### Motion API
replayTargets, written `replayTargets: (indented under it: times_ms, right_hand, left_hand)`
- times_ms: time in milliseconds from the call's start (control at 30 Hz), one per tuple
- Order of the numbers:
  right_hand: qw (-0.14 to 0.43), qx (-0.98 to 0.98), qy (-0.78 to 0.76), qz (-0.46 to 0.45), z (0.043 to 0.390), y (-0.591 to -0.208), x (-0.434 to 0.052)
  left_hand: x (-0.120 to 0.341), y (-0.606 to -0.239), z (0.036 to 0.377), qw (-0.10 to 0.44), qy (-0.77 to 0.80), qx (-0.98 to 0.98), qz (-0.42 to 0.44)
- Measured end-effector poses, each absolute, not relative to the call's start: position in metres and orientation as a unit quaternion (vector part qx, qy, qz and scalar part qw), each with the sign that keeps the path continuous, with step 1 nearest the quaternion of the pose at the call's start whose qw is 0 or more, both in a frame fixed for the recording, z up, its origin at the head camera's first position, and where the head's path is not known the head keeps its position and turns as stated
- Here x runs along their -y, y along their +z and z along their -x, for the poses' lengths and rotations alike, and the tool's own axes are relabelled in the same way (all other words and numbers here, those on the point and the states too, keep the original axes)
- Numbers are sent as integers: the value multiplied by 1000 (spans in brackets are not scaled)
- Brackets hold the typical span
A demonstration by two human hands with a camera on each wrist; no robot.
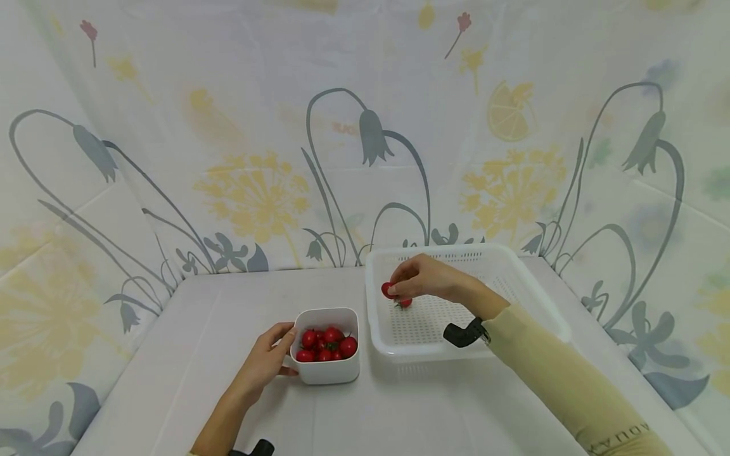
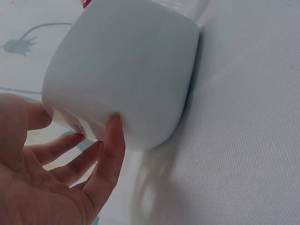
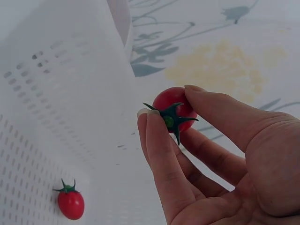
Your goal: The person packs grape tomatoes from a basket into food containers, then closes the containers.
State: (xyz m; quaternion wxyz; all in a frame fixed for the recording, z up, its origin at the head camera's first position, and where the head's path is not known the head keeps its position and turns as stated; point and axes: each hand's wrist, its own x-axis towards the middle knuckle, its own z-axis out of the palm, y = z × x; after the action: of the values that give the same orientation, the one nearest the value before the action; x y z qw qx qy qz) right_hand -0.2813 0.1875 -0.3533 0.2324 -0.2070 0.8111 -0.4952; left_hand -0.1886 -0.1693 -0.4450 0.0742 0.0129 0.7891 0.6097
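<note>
My left hand (image 1: 265,356) holds the left side of a small white container (image 1: 331,375), its fingertips against the outer wall in the left wrist view. Several red cherry tomatoes (image 1: 332,335) lie inside this container. Over the left part of a white perforated basket (image 1: 393,350), my right hand (image 1: 424,278) pinches one cherry tomato (image 3: 174,108) between thumb and fingers. Its green calyx faces the right wrist camera. Another cherry tomato (image 3: 71,205) with a green calyx rests on the basket floor below.
The container stands on a white-covered table (image 1: 228,316), left of the basket. Behind both hangs a pale curtain (image 1: 365,190) printed with flowers. A black wrist camera (image 1: 464,332) sits at the right wrist, above the basket's near rim.
</note>
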Motion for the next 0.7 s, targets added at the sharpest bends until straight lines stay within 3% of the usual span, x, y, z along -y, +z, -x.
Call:
replayTargets:
  times_ms: [700]
  right_hand:
    - [202,-806,-508,226,256,-357,-159]
  left_hand:
    - [169,-444,188,72,610,-789,-17]
